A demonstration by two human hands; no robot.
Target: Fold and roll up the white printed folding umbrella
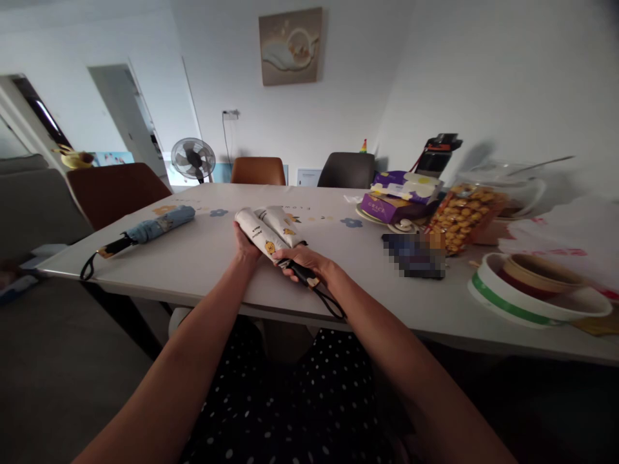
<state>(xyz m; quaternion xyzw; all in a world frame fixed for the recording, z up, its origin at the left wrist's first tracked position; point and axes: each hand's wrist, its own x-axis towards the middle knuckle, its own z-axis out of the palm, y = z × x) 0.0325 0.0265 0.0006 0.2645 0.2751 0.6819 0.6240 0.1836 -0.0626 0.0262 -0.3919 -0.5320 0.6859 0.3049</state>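
Note:
Just above the table's near edge, a white folding umbrella (264,235) with small yellow duck prints lies across both my hands. My left hand (247,241) wraps round its far left part, with most of the fingers hidden beneath the fabric. Its black handle end is gripped by my right hand (309,258), and a black wrist loop hangs down from there. A loose fold of the fabric sticks out to the right. On the left of the table lies a blue folding umbrella (162,223), rolled up, with a black handle and loop.
The white table (193,270) holds a purple tissue box (387,206), a dark pixelated item (413,258), a jar of round snacks (464,216), a black bottle (435,154) and stacked bowls (522,309) on the right. Chairs and a fan (193,158) stand beyond.

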